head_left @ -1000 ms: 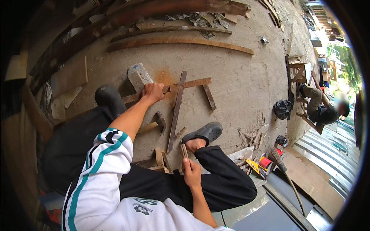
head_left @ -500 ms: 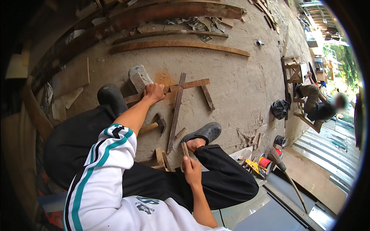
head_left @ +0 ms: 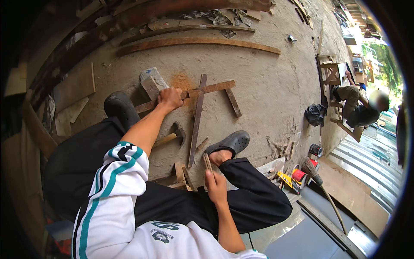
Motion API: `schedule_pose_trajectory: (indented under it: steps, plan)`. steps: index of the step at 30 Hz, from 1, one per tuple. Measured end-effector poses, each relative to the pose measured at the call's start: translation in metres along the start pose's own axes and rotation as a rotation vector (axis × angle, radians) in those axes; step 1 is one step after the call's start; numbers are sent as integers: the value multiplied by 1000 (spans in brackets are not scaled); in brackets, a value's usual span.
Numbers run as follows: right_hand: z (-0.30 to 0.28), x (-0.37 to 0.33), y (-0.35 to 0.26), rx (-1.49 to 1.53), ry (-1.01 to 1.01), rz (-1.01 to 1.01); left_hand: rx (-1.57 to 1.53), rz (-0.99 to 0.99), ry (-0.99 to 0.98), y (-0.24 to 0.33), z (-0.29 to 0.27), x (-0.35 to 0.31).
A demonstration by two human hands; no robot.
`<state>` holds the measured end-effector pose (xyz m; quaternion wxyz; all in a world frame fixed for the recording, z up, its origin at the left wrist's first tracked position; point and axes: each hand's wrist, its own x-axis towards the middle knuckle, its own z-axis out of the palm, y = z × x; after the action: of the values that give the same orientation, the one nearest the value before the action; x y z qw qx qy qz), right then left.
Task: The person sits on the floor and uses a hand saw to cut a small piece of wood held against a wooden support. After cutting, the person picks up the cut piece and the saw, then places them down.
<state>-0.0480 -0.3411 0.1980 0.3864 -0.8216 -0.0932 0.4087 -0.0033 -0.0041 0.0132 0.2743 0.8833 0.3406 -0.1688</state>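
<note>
My left hand is closed around a brown wooden strip, pressing it down beside a pale block. That strip meets a darker crossing strip, and the joined wood continues to the right. In my right hand, nearer my body, is a slim wooden-handled tool, pointing up toward the cross. A thin line seems to run from it to the wood; its working end is too fine to make out. A hammer lies below my left forearm.
Orange sawdust lies behind the cross. Long boards stretch across the far floor. To the right are a broom, paint cans and a black bag. Another person sits at the far right. Wood offcuts lie near my legs.
The view has shifted slightly, so the floor items sit a little higher. Both hands keep their grips, and my right hand stays nearly in place.
</note>
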Motion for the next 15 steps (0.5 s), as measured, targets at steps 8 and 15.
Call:
schedule_pose_trajectory:
  steps: [8, 15]
  plan:
    - [48, 155, -32, -24, 80, -144, -9, 43, 41, 11, -2, 3]
    - [10, 38, -20, -18, 0, -116, 21, 14, 26, -12, 6, 4]
